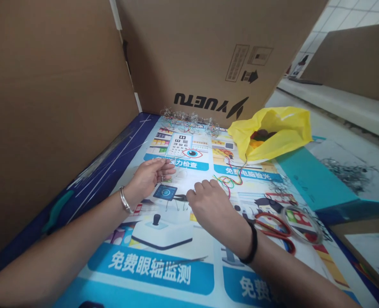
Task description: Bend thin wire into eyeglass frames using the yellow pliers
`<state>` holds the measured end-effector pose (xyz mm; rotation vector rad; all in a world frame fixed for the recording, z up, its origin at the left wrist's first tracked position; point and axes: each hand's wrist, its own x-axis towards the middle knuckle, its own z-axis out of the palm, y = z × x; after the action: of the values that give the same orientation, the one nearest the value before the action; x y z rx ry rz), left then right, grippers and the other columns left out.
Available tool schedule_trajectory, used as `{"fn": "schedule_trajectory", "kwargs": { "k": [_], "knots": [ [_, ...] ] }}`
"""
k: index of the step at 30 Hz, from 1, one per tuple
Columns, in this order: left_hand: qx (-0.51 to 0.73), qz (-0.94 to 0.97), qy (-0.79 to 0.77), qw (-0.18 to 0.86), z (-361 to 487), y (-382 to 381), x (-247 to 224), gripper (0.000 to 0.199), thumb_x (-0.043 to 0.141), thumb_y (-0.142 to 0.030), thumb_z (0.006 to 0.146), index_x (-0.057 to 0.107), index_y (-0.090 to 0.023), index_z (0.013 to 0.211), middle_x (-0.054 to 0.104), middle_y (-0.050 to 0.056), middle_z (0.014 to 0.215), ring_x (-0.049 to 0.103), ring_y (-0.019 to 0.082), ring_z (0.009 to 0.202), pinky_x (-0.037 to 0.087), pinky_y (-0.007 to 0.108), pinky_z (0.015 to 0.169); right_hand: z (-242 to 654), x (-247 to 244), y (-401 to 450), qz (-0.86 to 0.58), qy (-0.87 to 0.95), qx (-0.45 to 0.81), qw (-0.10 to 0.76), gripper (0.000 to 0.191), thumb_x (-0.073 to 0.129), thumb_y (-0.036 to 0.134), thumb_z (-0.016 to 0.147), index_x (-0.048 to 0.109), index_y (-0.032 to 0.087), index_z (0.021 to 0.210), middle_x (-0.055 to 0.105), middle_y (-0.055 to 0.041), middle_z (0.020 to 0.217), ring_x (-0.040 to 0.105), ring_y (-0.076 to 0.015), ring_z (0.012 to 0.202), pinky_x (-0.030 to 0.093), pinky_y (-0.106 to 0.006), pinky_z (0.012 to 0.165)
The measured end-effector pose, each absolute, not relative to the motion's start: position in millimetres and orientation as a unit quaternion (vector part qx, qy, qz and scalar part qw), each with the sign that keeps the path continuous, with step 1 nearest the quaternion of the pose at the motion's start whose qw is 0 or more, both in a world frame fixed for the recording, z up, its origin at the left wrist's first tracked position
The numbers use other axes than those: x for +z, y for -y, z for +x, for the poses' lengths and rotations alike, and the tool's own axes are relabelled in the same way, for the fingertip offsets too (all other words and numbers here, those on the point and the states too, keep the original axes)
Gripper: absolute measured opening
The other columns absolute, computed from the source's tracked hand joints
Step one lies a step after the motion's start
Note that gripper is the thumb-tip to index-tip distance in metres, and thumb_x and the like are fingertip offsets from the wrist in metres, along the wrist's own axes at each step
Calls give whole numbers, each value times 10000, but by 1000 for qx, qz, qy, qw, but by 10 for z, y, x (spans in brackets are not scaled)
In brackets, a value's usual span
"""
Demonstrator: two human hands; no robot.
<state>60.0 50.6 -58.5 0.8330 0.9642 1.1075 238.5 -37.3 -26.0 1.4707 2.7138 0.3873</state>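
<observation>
My left hand (151,177), with a silver bangle at its wrist, has its fingers curled and pinched together. A faint thin wire (182,174) shows by its fingertips, hard to make out against the print. My right hand (210,202), a black band at its wrist, is closed round a pair of pliers. Only the dark jaws of the pliers (180,197) stick out, pointing left towards my left hand; the handles are hidden in the fist. Both hands hover over a printed poster sheet (202,239). Several straight thin wires (189,260) lie on it nearer to me.
Tangled wire pieces (192,122) are heaped along the back. A yellow bag (279,128) stands at back right, with coloured cords (229,182) before it. Red-handled scissors (272,226) and a clear round container (301,224) lie right. Cardboard walls (208,51) rise left and behind.
</observation>
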Motion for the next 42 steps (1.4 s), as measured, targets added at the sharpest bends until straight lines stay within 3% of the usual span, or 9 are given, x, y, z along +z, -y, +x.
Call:
{"fn": "schedule_trajectory", "kwargs": {
  "k": [16,26,33,42],
  "knots": [
    [487,363,-432,666,604,-503,-580,133,582,-207,819,636,-97,872,708,116,808,686,195,719,539,256,585,2431,-277,382,455,-880,134,8,54,565,124,792,565,169,762,581,-61,726,507,-193,693,244,-330,616],
    [441,380,-429,690,682,-390,-556,167,607,-235,802,625,-96,893,698,132,839,676,198,707,543,295,619,2685,45,290,517,-831,201,-32,85,523,243,859,580,207,808,572,-36,727,490,-194,709,217,-327,636],
    [409,370,-386,740,759,-261,-501,185,686,-253,742,626,-101,827,681,99,764,643,161,644,501,257,559,2739,-28,210,529,-803,273,-27,70,536,133,820,587,181,823,562,-56,733,481,-212,712,216,-335,643],
    [398,384,-379,742,757,-253,-524,212,707,-282,722,627,-109,816,676,97,780,623,158,656,490,269,584,2712,-122,191,520,-807,277,-35,69,540,123,812,582,168,843,556,-62,746,475,-220,729,238,-338,651]
  ]
}}
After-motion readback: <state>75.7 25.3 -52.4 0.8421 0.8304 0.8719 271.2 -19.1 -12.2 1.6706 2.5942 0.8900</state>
